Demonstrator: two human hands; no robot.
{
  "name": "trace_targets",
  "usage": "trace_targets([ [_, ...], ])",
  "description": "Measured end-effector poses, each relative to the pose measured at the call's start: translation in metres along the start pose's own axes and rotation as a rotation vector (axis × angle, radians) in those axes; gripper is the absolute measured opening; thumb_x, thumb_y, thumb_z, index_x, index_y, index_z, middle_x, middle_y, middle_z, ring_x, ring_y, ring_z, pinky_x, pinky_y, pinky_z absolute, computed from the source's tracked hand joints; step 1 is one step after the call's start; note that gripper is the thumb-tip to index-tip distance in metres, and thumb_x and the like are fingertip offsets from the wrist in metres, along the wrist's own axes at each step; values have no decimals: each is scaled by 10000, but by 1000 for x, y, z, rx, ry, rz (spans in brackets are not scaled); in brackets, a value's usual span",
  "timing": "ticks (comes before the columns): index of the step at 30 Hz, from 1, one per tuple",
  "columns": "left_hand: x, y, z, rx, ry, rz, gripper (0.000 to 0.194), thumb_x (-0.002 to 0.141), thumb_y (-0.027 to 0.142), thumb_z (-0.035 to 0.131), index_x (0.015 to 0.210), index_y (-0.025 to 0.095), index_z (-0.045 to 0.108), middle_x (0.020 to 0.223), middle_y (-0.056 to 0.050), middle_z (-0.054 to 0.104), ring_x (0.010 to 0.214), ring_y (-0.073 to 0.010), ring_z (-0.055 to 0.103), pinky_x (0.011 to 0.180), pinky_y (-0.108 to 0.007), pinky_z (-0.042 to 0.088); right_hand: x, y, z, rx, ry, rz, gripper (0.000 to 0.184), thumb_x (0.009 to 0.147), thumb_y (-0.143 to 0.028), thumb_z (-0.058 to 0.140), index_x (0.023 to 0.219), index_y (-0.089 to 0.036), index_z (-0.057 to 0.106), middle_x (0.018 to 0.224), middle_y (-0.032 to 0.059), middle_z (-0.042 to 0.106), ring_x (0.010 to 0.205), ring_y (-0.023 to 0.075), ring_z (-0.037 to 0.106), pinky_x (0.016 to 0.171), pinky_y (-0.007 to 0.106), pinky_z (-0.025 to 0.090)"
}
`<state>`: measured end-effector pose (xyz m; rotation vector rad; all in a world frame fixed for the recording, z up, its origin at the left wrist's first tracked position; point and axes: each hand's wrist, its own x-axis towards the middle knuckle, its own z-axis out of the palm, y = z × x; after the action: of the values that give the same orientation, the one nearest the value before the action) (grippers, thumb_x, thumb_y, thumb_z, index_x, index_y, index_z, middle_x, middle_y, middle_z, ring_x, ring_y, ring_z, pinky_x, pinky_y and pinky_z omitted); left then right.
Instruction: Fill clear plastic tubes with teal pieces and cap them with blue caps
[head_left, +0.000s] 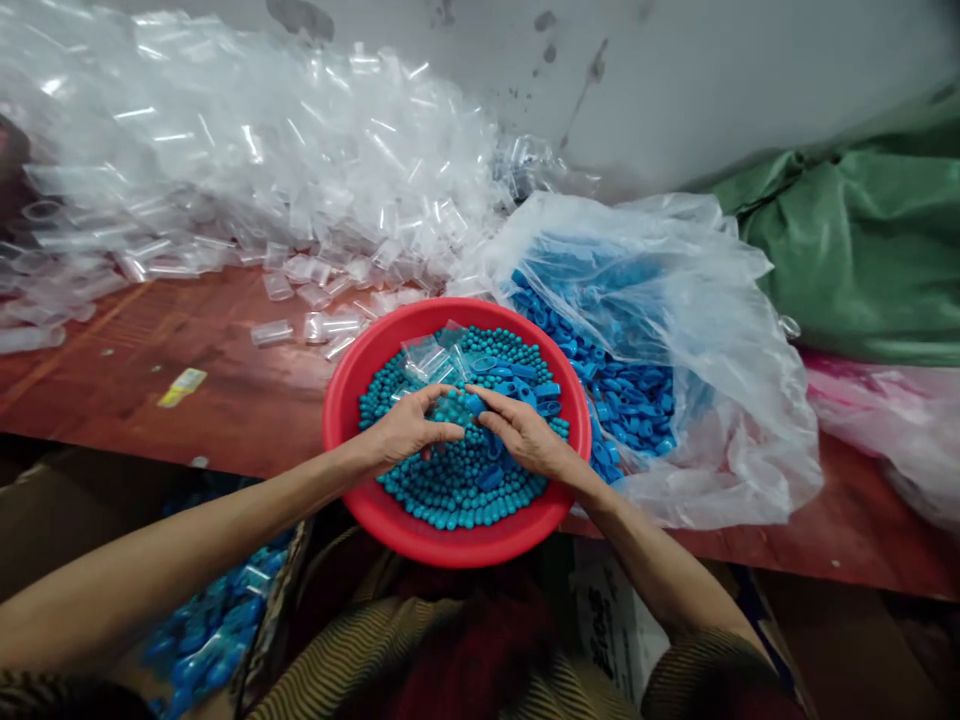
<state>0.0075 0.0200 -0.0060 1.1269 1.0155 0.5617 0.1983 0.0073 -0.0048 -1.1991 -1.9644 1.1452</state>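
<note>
Both hands work close together over a red basin (347, 385) full of small teal balls (450, 508). My left hand (409, 428) curls its thumb and fingers around a clear plastic tube (452, 408) with teal balls showing through it. At the tube's right end my right hand (525, 432) pinches a blue plastic piece (475, 404), partly hidden by the fingers. More clear tubes (431, 358) lie on the balls at the basin's back. Several blue plastic pieces (525, 385) rest on the balls at the right.
A large heap of clear tubes (247, 150) covers the table's back left. Right of the basin, a clear plastic bag (735, 400) spills blue pieces (634, 400). Green cloth (862, 240) lies at the far right. Below the red table (225, 400), a box holds blue items (217, 620).
</note>
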Motion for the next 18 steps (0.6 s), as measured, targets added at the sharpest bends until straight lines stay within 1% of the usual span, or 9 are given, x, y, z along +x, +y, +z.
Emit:
trace_targets([
  [2, -1, 0, -1, -9, -5, 9, 530, 631, 252, 712, 1106, 175, 491, 693, 45, 555, 491, -81, 516, 351, -166, 371, 0, 0, 1, 106, 7, 38, 368, 881, -275, 464, 1236, -219, 545, 800, 11, 657, 808, 164, 621, 775, 311, 498],
  [3, -2, 0, -1, -18, -6, 11, 540, 632, 251, 710, 1117, 178, 485, 689, 44, 558, 491, -87, 523, 348, -168, 375, 1, 0, 2, 163, 14, 63, 354, 878, -285, 470, 1216, -218, 555, 736, -3, 634, 701, 146, 606, 698, 290, 507],
  [4, -2, 0, -1, -25, -9, 7, 542, 634, 248, 705, 1122, 180, 478, 679, 47, 559, 484, -89, 524, 343, -169, 375, 1, -1, 3, 212, 24, 83, 335, 875, -290, 475, 1189, -218, 567, 702, -12, 612, 635, 131, 586, 641, 272, 505],
  [5, -2, 1, 0, -29, -13, 3, 532, 640, 243, 696, 1118, 179, 472, 663, 51, 556, 467, -87, 518, 336, -167, 368, 1, -2, 4, 244, 28, 96, 317, 871, -289, 481, 1165, -219, 577, 693, -17, 597, 609, 121, 574, 614, 260, 500],
  [7, -3, 3, 1, -21, -22, 1, 485, 658, 224, 671, 1095, 169, 468, 610, 67, 536, 420, -73, 484, 326, -161, 346, 1, -3, 6, 254, 45, 109, 295, 864, -273, 489, 1138, -221, 585, 706, -18, 591, 618, 113, 574, 614, 251, 497],
  [9, -4, 6, 2, 4, -32, -3, 459, 675, 211, 649, 1091, 154, 463, 541, 84, 506, 375, -60, 435, 323, -159, 323, 0, -5, 9, 215, 94, 122, 269, 856, -261, 505, 1103, -217, 602, 706, -18, 597, 629, 112, 576, 629, 250, 492],
  [12, -5, 10, 3, 9, -50, -16, 510, 692, 214, 633, 1157, 126, 440, 468, 99, 464, 352, -59, 398, 329, -159, 295, -2, -7, 13, 201, 150, 157, 210, 846, -265, 525, 1007, -208, 647, 669, -20, 601, 605, 114, 573, 593, 240, 484],
  [15, -6, 11, 3, -29, -39, 14, 601, 691, 211, 639, 1234, 114, 400, 490, 104, 455, 363, -52, 408, 344, -155, 290, -3, -9, 15, 233, 196, 151, 202, 838, -273, 536, 976, -210, 668, 676, -17, 607, 589, 111, 569, 557, 228, 480],
  [18, -6, 8, 2, -45, -73, 23, 674, 704, 236, 642, 1306, 135, 356, 552, 92, 479, 380, -49, 429, 337, -151, 284, -4, -11, 17, 174, 231, 104, 211, 843, -265, 533, 987, -214, 678, 691, -14, 618, 573, 104, 558, 567, 229, 475],
])
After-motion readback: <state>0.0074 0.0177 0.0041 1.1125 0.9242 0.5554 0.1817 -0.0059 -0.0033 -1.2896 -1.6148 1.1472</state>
